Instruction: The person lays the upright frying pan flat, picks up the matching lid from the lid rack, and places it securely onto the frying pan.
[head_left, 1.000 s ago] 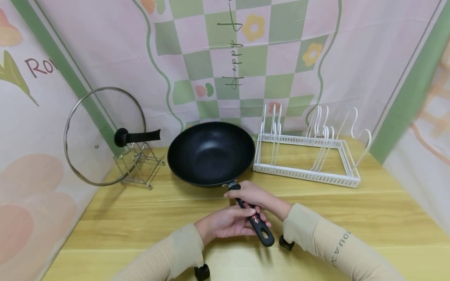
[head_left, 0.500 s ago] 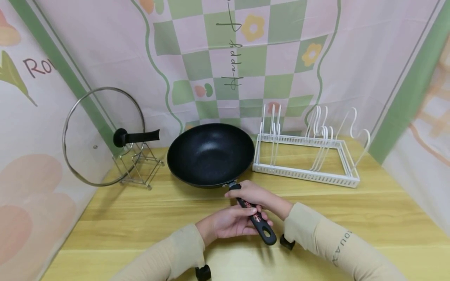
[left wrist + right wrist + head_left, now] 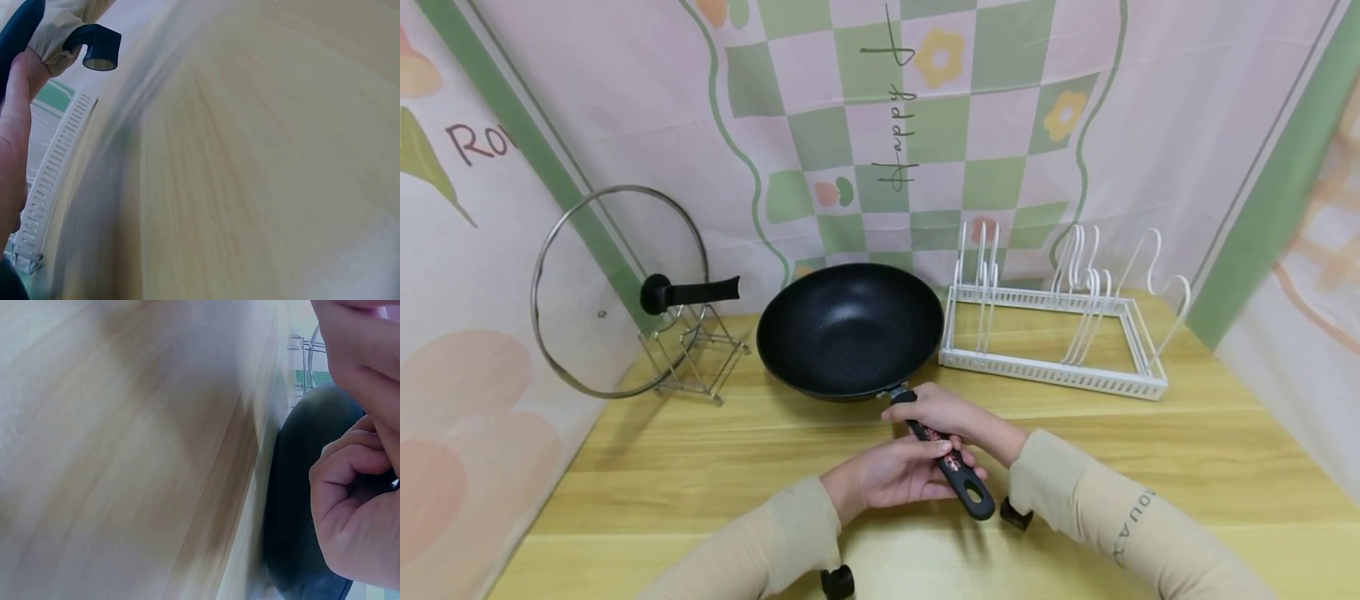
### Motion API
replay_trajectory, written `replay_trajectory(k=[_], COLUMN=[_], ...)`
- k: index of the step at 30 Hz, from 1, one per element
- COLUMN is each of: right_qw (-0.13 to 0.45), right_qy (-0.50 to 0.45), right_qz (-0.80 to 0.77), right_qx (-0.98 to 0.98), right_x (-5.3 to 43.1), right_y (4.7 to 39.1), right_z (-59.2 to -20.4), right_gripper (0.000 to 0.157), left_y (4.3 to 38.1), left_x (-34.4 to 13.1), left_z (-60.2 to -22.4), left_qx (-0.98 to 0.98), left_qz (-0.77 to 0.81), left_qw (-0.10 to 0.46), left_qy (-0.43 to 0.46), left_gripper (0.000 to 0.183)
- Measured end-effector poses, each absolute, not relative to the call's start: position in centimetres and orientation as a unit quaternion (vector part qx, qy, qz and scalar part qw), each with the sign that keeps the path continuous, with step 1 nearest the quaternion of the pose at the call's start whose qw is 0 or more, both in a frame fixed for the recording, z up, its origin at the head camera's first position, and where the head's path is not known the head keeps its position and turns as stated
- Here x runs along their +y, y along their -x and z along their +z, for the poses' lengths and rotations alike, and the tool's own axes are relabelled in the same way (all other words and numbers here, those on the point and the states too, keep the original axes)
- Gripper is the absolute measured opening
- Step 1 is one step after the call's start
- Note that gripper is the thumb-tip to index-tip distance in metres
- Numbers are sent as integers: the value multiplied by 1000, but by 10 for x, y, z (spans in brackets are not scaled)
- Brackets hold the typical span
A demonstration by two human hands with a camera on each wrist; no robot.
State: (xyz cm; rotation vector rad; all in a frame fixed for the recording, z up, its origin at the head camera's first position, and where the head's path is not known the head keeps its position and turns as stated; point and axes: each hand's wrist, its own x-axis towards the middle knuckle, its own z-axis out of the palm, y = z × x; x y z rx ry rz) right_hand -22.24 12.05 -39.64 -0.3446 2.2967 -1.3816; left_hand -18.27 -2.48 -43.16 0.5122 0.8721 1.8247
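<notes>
A black wok [image 3: 850, 329] is in the middle of the head view, its dark inside facing me and its long black handle [image 3: 964, 482] pointing toward me. My right hand [image 3: 938, 411] grips the handle close to the pan, thumb along the top. Lower down, my left hand [image 3: 901, 473] holds the same handle from underneath, with its thumb on top beside the red pattern. The wok's dark underside [image 3: 297, 487] shows close to the tabletop in the right wrist view; whether it touches, I cannot tell.
A white rack [image 3: 1052, 375] with upright wire dividers stands right of the wok. On the left, a glass lid [image 3: 617, 333] with a black knob and handle leans upright in a small metal wire stand [image 3: 711, 367]. A patterned cloth [image 3: 917, 125] hangs behind the wooden table [image 3: 700, 467].
The handle's end has swung slightly right and up, and both hands have shifted a little right with it. The pan has barely moved.
</notes>
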Motion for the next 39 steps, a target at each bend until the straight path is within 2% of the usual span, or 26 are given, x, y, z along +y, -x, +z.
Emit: replay_trajectory(k=[9, 18, 39], right_qw=[206, 222, 197], right_qy=[136, 134, 161], right_qz=[-492, -493, -449], right_qx=[835, 831, 856], right_x=[125, 128, 136], right_y=[225, 226, 232], right_z=[-398, -398, -395], right_gripper=[33, 36, 39], left_y=[183, 185, 181], left_x=[-20, -16, -4], left_z=[-432, -433, -425], left_qx=[361, 358, 381], left_qz=[758, 759, 767], left_qw=[501, 502, 486], left_qy=[-210, -209, -176], left_gripper=[30, 30, 29])
